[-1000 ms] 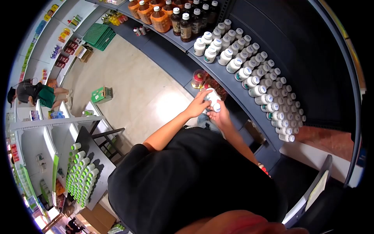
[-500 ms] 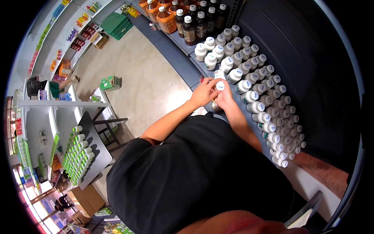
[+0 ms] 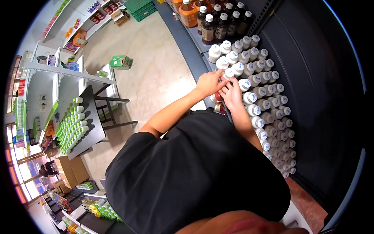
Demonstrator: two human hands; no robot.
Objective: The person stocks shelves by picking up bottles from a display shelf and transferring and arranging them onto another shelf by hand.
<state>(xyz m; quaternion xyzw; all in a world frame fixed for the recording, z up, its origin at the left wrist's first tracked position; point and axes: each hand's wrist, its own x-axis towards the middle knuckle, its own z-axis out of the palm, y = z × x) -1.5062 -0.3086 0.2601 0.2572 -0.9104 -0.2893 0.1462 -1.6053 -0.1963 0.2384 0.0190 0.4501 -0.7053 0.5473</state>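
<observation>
A white bottle with a white cap (image 3: pixel 229 73) stands at the front edge of the shelf, between my two hands. My left hand (image 3: pixel 210 83) has its fingers closed against the bottle's left side. From the near right side, my right hand (image 3: pixel 232 94) holds it with fingertips just below the cap; its lower part is hidden by the fingers. Rows of matching white bottles (image 3: pixel 258 92) stand close around it on the dark shelf. One neighbouring white bottle (image 3: pixel 222 62) is just behind my left fingertips.
Dark-drink bottles (image 3: pixel 209 29) and orange-drink bottles (image 3: pixel 188 15) stand further along the shelf. Red-topped items (image 3: pixel 219 96) sit below my hands. To the left are a table (image 3: pixel 95 130) with green-and-white bottles (image 3: pixel 74 124), a green box (image 3: pixel 121 62) and green crates (image 3: pixel 139 8).
Both hands have moved the white bottle away from my body and into the front row of bottles. My view has turned, so the surroundings have shifted.
</observation>
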